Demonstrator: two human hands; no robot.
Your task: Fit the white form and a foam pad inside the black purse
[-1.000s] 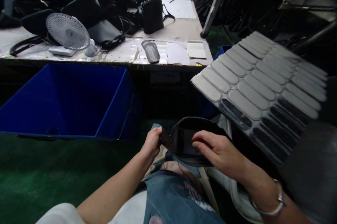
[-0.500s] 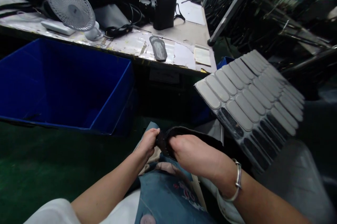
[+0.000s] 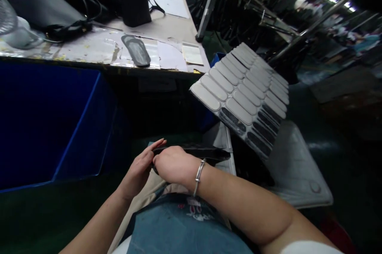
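Observation:
A black, soft pouch-like piece (image 3: 205,152) lies across above my lap, its long body reaching to the right. My right hand (image 3: 176,164) is closed around its left part, with the fingertips hidden. My left hand (image 3: 140,170) grips the left end from the side, its fingers fairly straight and pressed along the piece. Both hands almost touch each other. The exact kind of the black piece cannot be made out. Beneath the hands is my blue apron (image 3: 179,226).
A tilted board (image 3: 219,114) carries rows of grey and black oblong pieces at right, above a grey plastic container (image 3: 301,166). A large blue bin (image 3: 83,130) stands at left. The worktable (image 3: 167,39) ahead bears a black bag (image 3: 134,3), a grey oblong piece (image 3: 135,50) and a fan (image 3: 7,17).
My view has turned right, so the table and bin shift left. My right hand moved from inside the black piece's opening to its left end; my left hand's fingers have straightened along it.

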